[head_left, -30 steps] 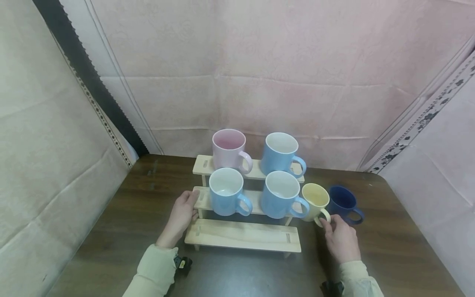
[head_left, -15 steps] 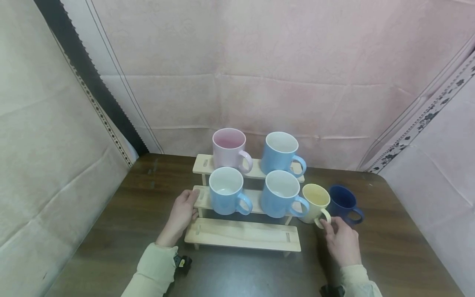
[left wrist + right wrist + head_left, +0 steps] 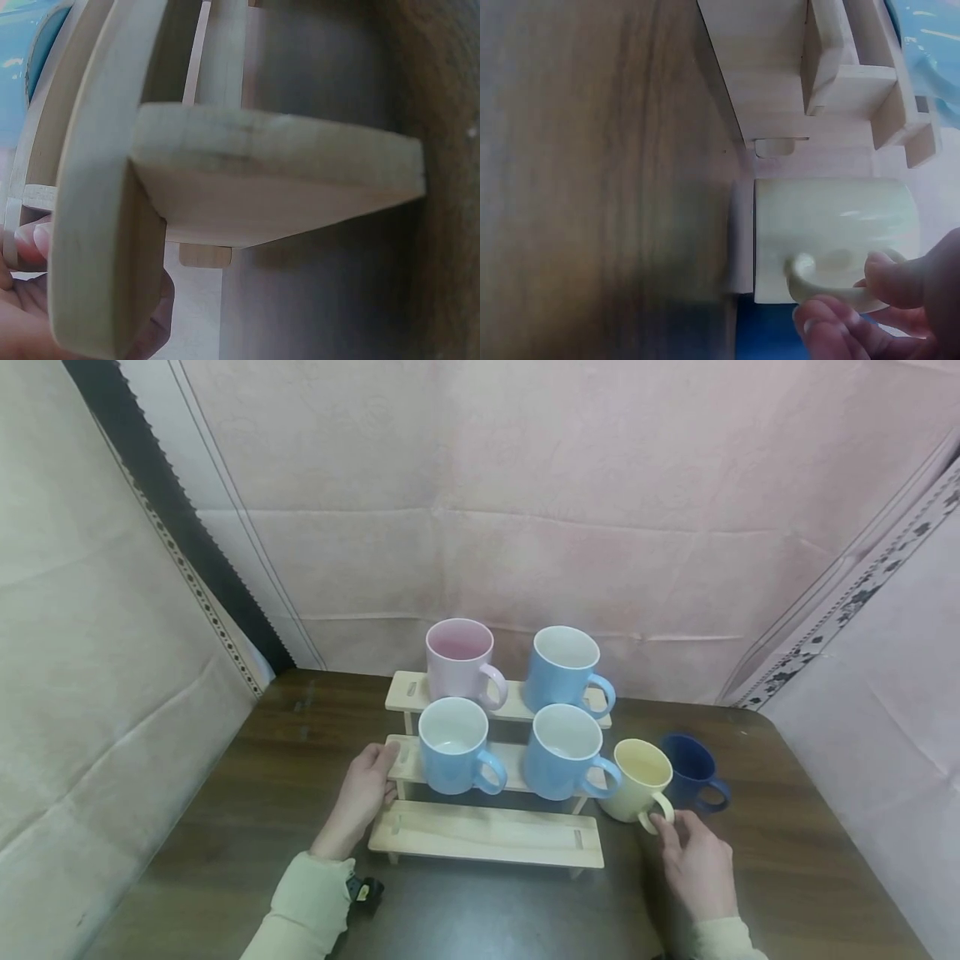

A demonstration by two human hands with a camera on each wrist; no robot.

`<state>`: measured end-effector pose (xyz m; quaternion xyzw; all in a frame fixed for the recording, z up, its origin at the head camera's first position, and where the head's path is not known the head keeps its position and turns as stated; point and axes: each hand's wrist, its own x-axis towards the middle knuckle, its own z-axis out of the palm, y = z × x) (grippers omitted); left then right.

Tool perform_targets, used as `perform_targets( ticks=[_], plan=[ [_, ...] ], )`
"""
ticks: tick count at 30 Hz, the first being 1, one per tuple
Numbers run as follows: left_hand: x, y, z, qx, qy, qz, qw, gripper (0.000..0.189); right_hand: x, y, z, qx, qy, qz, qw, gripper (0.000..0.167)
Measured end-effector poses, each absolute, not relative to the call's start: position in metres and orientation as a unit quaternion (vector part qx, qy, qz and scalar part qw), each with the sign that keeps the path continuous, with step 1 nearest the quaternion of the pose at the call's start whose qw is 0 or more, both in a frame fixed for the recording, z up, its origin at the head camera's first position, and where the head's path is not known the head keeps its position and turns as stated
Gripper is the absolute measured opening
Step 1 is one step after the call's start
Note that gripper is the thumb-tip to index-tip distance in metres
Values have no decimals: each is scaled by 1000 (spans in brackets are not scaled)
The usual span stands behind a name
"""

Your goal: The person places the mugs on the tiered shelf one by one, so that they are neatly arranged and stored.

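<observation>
My right hand (image 3: 699, 867) pinches the handle of a pale yellow mug (image 3: 630, 797), which stands upright just right of a three-step wooden rack (image 3: 487, 831). In the right wrist view, thumb and fingers close round the handle of this yellow mug (image 3: 825, 217); whether its base touches the table I cannot tell. At the rack's left side, my left hand (image 3: 365, 787) holds the end of the middle step. Seen from the left wrist, part of that hand (image 3: 30, 315) is hidden behind a wooden board (image 3: 97, 225). A dark blue mug (image 3: 684, 768) stands behind the yellow one.
A pink mug (image 3: 456, 672) and a light blue mug (image 3: 555, 681) occupy the top step. Two more light blue mugs, one left (image 3: 448, 764) and one right (image 3: 555, 768), sit on the middle step. Cloth (image 3: 525, 568) hangs behind the dark wooden table (image 3: 240, 852).
My right hand has drawn the yellow mug a little toward me, away from the dark blue mug. The left hand keeps its hold on the rack.
</observation>
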<state>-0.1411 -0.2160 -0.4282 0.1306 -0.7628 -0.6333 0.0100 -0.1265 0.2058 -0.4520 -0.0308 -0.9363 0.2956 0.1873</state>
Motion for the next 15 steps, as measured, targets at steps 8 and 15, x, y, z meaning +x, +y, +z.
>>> perform_targets(
  ticks=[8,15],
  plan=[
    [-141,-217,-428,132,-766,-629,10,37,-111,213,-446,-49,-933,284,217,19],
    [-140,-216,-427,132,-763,-633,11,36,-94,227,-441,-87,-931,282,218,17]
  ],
)
